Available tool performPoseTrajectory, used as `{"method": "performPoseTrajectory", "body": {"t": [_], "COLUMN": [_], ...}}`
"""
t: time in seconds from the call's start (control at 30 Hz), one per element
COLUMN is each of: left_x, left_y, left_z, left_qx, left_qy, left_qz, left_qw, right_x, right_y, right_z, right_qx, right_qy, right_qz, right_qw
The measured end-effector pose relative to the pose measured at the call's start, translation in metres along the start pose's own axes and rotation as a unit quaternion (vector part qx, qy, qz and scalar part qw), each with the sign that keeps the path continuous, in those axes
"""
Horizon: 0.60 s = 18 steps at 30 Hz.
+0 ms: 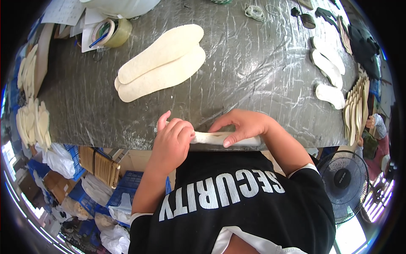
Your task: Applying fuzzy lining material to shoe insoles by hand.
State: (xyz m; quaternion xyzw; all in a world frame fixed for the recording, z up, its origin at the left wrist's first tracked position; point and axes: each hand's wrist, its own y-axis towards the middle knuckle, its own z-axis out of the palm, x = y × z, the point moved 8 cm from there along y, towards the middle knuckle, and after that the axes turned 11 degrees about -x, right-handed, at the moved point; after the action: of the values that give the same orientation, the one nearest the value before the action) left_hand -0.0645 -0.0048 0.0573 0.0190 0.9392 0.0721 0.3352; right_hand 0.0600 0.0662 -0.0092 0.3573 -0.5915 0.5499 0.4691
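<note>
At the table's near edge, a cream insole [205,138] lies across in front of me, seen nearly edge-on. My left hand [173,137] is closed round its left end, with one finger lifted. My right hand [245,126] curves over its right part, thumb on the near side and fingers reaching to the far side; this grip looks loose. Whether one or two layers are held I cannot make out. Beyond my hands, two more cream insoles [160,63] lie flat, one partly over the other.
Several insoles [330,70] lie at the right, beside a standing stack [356,108]. More insoles [31,122] are at the far left. Tape rolls [117,34] stand at the back left. A black fan [343,180] and another person [378,144] are at the right.
</note>
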Motion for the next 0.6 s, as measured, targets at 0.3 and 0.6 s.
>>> {"method": "performPoseTrajectory", "body": {"t": [0.3, 0.6], "left_x": [0.013, 0.023], "left_y": [-0.008, -0.012], "left_z": [-0.005, -0.015], "left_qx": [-0.027, -0.002], "left_qy": [-0.022, -0.020], "left_qz": [-0.025, -0.046], "left_qw": [0.999, 0.999], "right_x": [0.027, 0.039], "right_y": [0.001, -0.003], "right_z": [-0.001, 0.009], "right_qx": [-0.161, -0.189], "right_qy": [-0.348, -0.402], "right_qz": [-0.004, -0.082], "right_qw": [0.924, 0.892]}}
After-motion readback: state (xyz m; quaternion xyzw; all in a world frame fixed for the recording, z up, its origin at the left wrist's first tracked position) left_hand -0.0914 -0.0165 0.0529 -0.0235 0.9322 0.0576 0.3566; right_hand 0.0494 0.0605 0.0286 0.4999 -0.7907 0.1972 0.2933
